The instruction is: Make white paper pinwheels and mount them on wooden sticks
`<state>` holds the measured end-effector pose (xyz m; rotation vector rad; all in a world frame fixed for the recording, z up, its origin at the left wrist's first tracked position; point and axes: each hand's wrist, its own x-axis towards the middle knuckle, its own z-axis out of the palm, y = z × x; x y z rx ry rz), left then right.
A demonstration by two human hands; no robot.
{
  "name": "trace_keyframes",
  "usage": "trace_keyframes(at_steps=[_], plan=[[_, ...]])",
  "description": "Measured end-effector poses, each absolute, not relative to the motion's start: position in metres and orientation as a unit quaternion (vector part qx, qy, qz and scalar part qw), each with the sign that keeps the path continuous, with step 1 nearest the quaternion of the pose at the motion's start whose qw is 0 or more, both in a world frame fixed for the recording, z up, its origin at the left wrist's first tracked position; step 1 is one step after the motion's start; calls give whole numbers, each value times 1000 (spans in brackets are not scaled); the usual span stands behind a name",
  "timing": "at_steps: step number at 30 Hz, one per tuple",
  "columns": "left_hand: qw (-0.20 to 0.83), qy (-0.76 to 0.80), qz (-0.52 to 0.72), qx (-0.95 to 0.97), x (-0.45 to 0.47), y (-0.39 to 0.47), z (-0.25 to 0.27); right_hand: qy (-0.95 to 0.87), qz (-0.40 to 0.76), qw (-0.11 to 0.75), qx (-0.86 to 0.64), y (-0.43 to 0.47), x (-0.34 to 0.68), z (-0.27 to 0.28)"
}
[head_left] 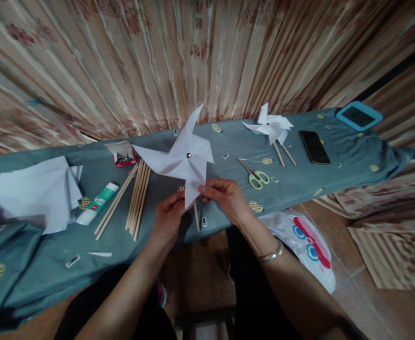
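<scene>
A white paper pinwheel [179, 158] with a shiny metal pin at its centre is held up in front of me, over the table. My left hand [168, 215] pinches the lower blade from the left. From the right, my right hand [224, 196] grips the same blade's edge between thumb and fingers. Below the blade a wooden stick [197, 218] shows; its upper part is hidden behind the paper. Left of the pinwheel lie several wooden sticks [139, 200] and an open red box [123, 158] of small metal pieces.
White paper sheets [33, 191] and a glue stick [98, 204] lie at left. To the right are green-handled scissors [258, 179], other pinwheels [273, 126], a phone [314, 147] and a blue-framed timer [359, 115]. A white plastic bag [299, 245] lies below the table's edge. Curtains [179, 61] hang behind.
</scene>
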<state>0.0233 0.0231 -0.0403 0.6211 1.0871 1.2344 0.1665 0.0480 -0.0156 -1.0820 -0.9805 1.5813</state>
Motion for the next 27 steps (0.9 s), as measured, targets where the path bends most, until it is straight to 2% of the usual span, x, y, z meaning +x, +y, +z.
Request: trace_keyframes(at_steps=[8,10,13,15,27], plan=[[629,493,536,271,24,22,-40,-517,556,452,-468,46,179,-10],[622,509,532,268,22,22,-40,-521,490,488,-500,51,192,-8],[617,527,517,271,22,21,-40,-473,378,588,-537,64,215,-8],[620,532,508,273,22,21,-39,-447,345,626,-538,73,226,-11],[631,534,487,283,23,19,-40,-437,484,562,-508,85,218,-15]])
